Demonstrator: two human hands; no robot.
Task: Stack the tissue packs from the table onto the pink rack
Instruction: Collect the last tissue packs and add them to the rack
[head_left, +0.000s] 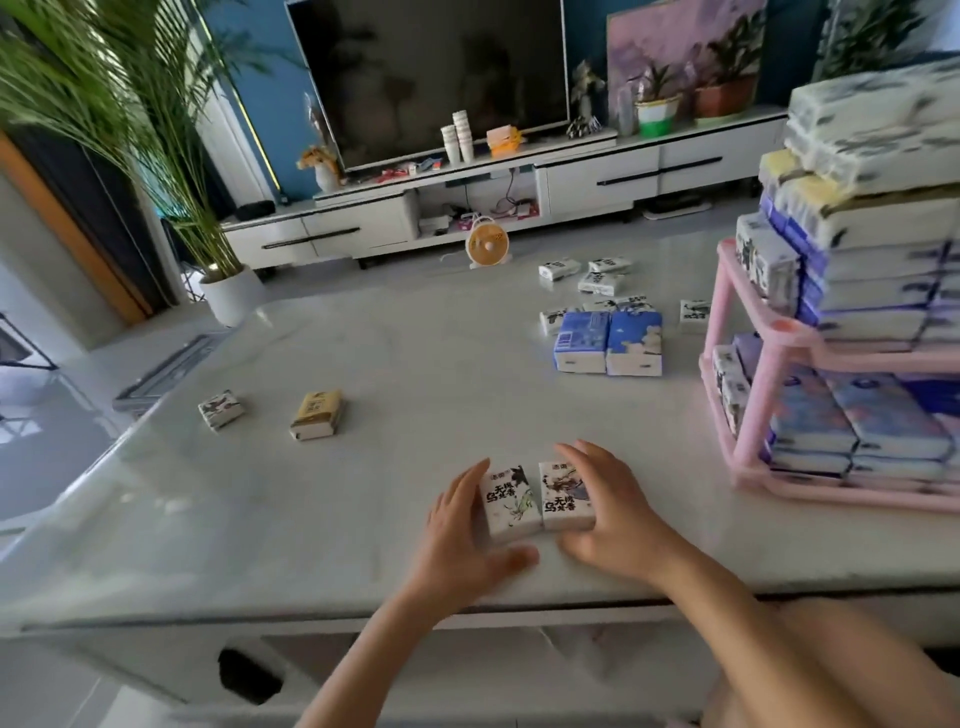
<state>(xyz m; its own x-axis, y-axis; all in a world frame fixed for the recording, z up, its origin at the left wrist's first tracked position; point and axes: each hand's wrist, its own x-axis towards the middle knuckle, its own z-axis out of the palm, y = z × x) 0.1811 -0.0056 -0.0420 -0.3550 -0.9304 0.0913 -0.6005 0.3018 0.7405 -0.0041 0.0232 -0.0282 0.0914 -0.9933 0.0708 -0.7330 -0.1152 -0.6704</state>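
Two small white tissue packs with black lettering lie side by side near the table's front edge: the left pack (509, 501) and the right pack (563, 496). My left hand (465, 540) grips the left pack from its left side, thumb curled under its near end. My right hand (610, 512) grips the right pack from the right. The pink rack (769, 364) stands at the right, both shelves stacked with tissue packs. Two blue packs (608, 343) sit mid-table, with several small white packs (600, 283) behind them. A yellow pack (317, 414) and a white pack (221, 409) lie at the left.
The pale glossy table (363, 493) reaches from the near edge to the far side. Beyond it a small fan (487, 242) stands on the floor before a TV cabinet. A potted palm (231, 296) stands off the table's far-left corner.
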